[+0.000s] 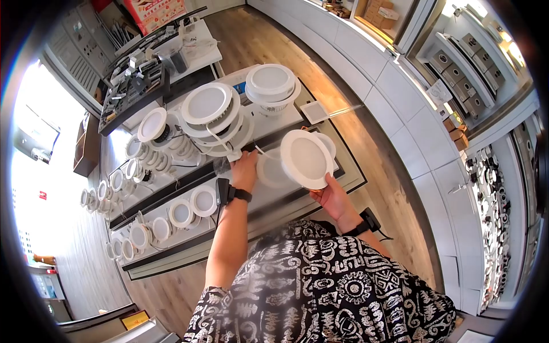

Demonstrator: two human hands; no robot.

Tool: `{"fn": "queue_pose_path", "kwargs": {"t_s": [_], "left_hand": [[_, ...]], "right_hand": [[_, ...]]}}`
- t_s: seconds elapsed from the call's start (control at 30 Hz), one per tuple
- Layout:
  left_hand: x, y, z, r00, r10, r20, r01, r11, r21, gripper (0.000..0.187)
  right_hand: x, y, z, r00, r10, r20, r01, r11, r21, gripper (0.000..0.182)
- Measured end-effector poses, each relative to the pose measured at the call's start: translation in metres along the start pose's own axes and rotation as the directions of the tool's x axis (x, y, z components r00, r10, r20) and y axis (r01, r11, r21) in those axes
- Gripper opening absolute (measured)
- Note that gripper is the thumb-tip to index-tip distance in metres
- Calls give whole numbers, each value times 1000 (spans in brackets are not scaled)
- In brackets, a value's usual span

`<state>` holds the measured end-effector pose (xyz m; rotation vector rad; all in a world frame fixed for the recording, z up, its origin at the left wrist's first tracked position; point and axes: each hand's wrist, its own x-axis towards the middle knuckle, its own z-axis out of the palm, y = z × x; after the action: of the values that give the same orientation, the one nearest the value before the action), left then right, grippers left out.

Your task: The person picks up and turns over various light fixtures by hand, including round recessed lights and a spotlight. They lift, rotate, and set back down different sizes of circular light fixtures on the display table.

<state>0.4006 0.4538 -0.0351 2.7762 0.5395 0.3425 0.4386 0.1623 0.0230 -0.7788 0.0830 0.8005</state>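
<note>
My right hand [334, 200] grips a round white downlight [306, 159] by its lower rim, thumb on the front, its pale face turned up towards me. Behind it shows the edge of another round white panel [326, 144]. My left hand [245, 169] is at the front of the display table, its fingers bent in beside a small white box on a cable [233, 154]. Whether they hold that box or a wire is hidden. Just beyond it leans a stack of large round downlights [207, 104]. A loose white cable end [260, 150] sticks up right of my left hand.
Another downlight stack [270, 80] stands at the far right of the table, near a square white panel [314, 112]. Smaller downlights [204, 200] line the lower step to the left. A tray of dark fittings [137, 80] lies beyond. White cabinets [412, 114] run along the right.
</note>
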Motion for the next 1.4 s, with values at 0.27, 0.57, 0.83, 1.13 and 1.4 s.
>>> {"fn": "queue_pose_path", "kwargs": {"t_s": [0.27, 0.57, 0.83, 1.13, 1.4], "left_hand": [[-8, 0, -11, 994, -68, -88, 47, 973, -225, 40], [-34, 14, -27, 974, 37, -223, -100, 955, -279, 50], [-44, 8, -25, 914, -91, -395, -49, 942, -331, 57], [-55, 5, -13, 802, -439, -406, 156, 809, -566, 59], [-57, 8, -29, 813, -479, -331, 209, 770, -603, 54]], "right_hand": [[6, 8, 0, 998, 40, 51, -37, 998, -60, 41], [18, 16, 10, 992, 99, 79, -86, 985, -149, 39], [31, 17, 19, 989, 116, 91, -92, 968, -234, 38], [28, 14, 28, 989, 128, 79, -98, 945, -313, 39], [34, 13, 23, 988, 137, 75, -98, 918, -385, 40]]}}
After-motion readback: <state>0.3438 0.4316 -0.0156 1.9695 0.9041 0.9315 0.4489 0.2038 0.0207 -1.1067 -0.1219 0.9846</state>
